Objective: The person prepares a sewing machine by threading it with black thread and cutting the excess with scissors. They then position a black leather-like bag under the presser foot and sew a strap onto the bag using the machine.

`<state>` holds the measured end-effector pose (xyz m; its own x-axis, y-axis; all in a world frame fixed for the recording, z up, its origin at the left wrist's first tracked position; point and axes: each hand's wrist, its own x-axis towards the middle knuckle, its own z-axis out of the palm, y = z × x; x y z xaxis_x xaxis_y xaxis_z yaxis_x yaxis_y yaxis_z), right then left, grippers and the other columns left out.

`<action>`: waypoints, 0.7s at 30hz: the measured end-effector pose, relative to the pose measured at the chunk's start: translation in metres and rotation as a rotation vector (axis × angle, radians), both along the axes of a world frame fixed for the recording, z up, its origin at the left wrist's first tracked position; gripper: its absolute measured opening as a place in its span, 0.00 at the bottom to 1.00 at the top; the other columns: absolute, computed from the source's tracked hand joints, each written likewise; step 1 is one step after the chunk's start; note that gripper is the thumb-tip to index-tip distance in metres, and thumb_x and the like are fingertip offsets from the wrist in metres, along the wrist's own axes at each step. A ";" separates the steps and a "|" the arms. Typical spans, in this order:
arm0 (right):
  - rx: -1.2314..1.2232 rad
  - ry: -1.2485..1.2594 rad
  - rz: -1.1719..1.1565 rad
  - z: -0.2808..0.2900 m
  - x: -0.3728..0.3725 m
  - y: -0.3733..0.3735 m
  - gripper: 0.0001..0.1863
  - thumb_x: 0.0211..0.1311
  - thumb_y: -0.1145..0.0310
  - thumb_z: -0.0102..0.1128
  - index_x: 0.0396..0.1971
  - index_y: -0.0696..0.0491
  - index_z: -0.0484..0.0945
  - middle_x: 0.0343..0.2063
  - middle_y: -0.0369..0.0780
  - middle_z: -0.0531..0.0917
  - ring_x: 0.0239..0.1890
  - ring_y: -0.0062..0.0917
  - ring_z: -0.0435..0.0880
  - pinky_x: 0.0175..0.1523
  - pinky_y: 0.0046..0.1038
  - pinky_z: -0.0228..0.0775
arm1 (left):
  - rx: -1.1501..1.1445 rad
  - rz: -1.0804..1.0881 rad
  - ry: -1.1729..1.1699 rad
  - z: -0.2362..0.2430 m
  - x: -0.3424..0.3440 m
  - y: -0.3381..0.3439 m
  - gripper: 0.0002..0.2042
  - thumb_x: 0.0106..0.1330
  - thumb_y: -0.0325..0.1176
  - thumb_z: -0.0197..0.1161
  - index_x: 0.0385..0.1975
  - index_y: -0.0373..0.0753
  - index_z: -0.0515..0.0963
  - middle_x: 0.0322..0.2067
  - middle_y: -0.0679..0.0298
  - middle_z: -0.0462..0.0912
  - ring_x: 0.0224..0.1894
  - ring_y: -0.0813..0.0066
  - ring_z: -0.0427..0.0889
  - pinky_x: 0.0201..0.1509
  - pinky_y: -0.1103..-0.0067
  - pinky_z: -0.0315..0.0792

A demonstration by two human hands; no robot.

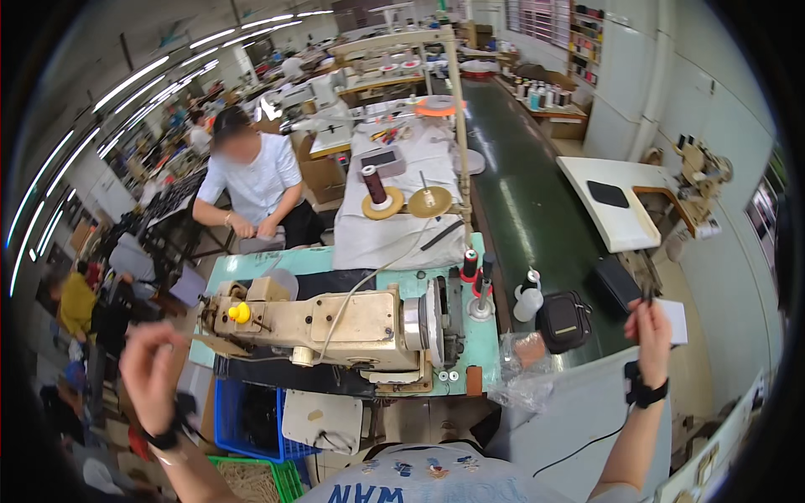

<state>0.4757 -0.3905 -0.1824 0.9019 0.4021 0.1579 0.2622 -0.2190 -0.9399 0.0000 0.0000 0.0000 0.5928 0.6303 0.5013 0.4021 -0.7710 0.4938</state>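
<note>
My left hand [151, 373] is raised at the left, beyond the end of a beige industrial sewing machine [344, 327]. Its fingers are loosely bent and slightly blurred, and I see nothing in them. Over at the right, my right hand [651, 339] is held up with its fingers closed on a small dark pointed tool [647, 295], whose exact kind I cannot make out. Both hands are apart from the machine. Black material [293, 377] lies on the green tabletop [231, 267] around the machine.
A black zip case [563, 322], a white bottle [528, 303] and clear plastic bags [521, 381] lie right of the machine. Thread cones [470, 265] stand behind its handwheel. Below are a blue crate [243, 419] and a stool [323, 419]. A co-worker [251, 180] sits opposite.
</note>
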 end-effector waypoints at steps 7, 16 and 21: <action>-0.006 -0.170 0.126 0.120 0.090 0.048 0.13 0.70 0.62 0.44 0.33 0.55 0.74 0.15 0.28 0.70 0.16 0.09 0.65 0.21 0.13 0.53 | 0.151 -0.292 0.141 0.106 0.146 0.031 0.10 0.65 0.30 0.53 0.40 0.32 0.76 0.30 0.63 0.78 0.36 0.78 0.78 0.44 0.80 0.72; 0.192 -0.198 0.448 0.152 0.094 0.176 0.16 0.69 0.58 0.44 0.35 0.56 0.74 0.15 0.29 0.71 0.16 0.09 0.68 0.18 0.13 0.52 | -0.028 -0.405 0.561 0.012 0.342 0.175 0.14 0.63 0.39 0.58 0.38 0.32 0.78 0.28 0.61 0.83 0.29 0.76 0.81 0.35 0.79 0.75; 0.048 -0.083 0.451 0.120 0.072 0.207 0.13 0.69 0.64 0.45 0.37 0.56 0.76 0.16 0.29 0.72 0.17 0.09 0.68 0.23 0.12 0.59 | -0.033 -0.227 0.634 -0.095 0.407 0.248 0.17 0.57 0.44 0.63 0.31 0.32 0.79 0.24 0.57 0.82 0.24 0.73 0.81 0.30 0.75 0.73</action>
<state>0.5478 -0.1831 -0.0629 0.6222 0.7416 0.2509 0.3964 -0.0221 -0.9178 0.4073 0.2480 -0.0951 0.8858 0.4641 -0.0047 0.4515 -0.8593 0.2404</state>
